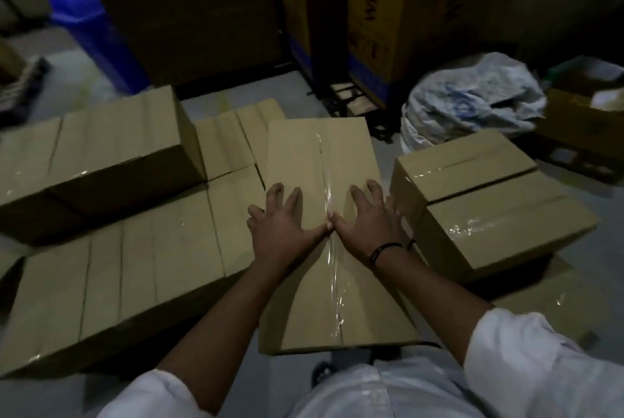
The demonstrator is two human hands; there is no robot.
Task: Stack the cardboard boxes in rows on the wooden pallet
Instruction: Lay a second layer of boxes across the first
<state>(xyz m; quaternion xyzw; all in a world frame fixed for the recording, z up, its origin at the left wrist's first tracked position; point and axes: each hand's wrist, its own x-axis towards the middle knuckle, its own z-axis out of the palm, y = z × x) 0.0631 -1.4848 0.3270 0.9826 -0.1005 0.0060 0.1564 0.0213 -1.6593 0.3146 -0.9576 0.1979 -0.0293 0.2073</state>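
— Filling the frame from 7 to 10 o'clock, that low row of cardboard boxes (135,265): is it on the pallet?
— Any pallet is hidden beneath it. One upper box (101,154) sits on the row at 10 o'clock.
— And the box being placed?
— The long taped box (320,154) lies dead centre at the row's right end, though whether they touch cannot be told. A loose box (479,201) stands just beside it at 3 o'clock.
— How is it held?
— Left hand (280,225) and right hand (366,218) lie flat on its lid, fingers spread, thumbs meeting, gripping nothing.
— How would it handle?
— Stiff, sealed, probably moderate in weight. The glossy tape seam (332,275) looks slick, so bare cardboard at the side edges seems the better hold.
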